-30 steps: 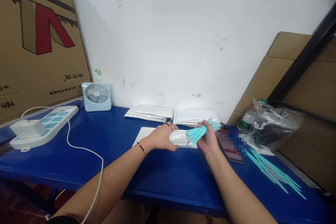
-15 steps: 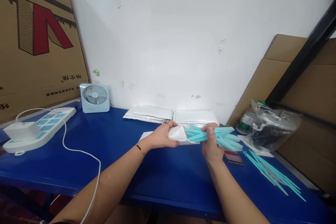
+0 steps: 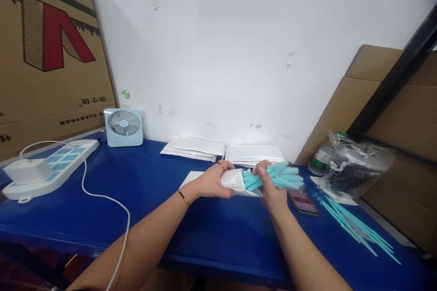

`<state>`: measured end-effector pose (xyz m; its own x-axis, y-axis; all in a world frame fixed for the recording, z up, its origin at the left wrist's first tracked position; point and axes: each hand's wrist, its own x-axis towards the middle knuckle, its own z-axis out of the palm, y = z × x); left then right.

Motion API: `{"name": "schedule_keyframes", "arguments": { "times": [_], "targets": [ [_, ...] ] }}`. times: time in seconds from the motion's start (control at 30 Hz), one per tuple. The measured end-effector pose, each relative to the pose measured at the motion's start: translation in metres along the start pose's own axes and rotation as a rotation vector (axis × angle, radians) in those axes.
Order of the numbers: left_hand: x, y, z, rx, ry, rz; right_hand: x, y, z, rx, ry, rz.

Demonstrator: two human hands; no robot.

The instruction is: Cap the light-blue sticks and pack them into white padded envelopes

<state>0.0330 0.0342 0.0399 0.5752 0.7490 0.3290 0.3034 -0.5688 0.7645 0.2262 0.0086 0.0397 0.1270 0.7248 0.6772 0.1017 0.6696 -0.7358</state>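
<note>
My left hand is wrapped round a white bubble mailer, its open end facing right. A bundle of thin turquoise strips sticks out of that opening. My right hand grips the bundle just outside the mailer's mouth, fingers closed round it. The strips' inner ends are hidden inside the mailer. Under my hands, a flat white sheet or mailer lies partly covered on the blue table.
Two stacks of white mailers lie against the wall. Loose turquoise strips and a phone are at the right, near a bottle and a clear plastic bag. A fan and a power strip stand left.
My right hand has moved slightly left with the strips, closer to the mailer. Less of the bundle now shows outside the opening. My left hand stays almost in place.
</note>
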Motion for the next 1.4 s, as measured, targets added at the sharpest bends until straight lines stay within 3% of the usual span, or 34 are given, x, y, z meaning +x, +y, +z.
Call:
{"name": "schedule_keyframes", "arguments": {
  "times": [0.1,0.23,0.37,0.63,0.8,0.97,1.1,1.27,1.4],
  "targets": [
    [-0.001,0.002,0.003,0.000,0.000,0.029,0.005,-0.003,0.005,-0.005,-0.115,0.013],
    [-0.001,0.002,0.002,-0.086,-0.016,0.036,0.022,-0.013,0.015,0.052,-0.226,0.156],
    [0.004,0.003,-0.006,-0.201,0.049,0.042,0.052,-0.039,0.027,0.014,-0.476,0.281],
    [0.032,0.025,-0.013,-1.000,0.161,0.063,0.118,-0.114,0.054,-0.200,-0.755,0.393],
    [0.034,0.020,-0.012,-1.223,0.198,0.122,0.132,-0.130,0.060,-0.314,-0.890,0.407],
    [0.029,0.005,-0.015,-1.267,0.182,0.109,0.130,-0.120,0.047,-0.322,-0.907,0.303],
    [0.027,0.000,-0.020,-1.261,0.151,0.097,0.128,-0.112,0.032,-0.354,-1.045,0.173],
    [0.025,0.012,-0.024,-1.198,0.083,0.185,0.130,-0.105,0.025,-0.542,-1.010,-0.138],
    [0.019,0.030,-0.028,-1.115,0.115,0.315,0.128,-0.107,0.024,-0.542,-0.937,-0.274]
  ]
}}
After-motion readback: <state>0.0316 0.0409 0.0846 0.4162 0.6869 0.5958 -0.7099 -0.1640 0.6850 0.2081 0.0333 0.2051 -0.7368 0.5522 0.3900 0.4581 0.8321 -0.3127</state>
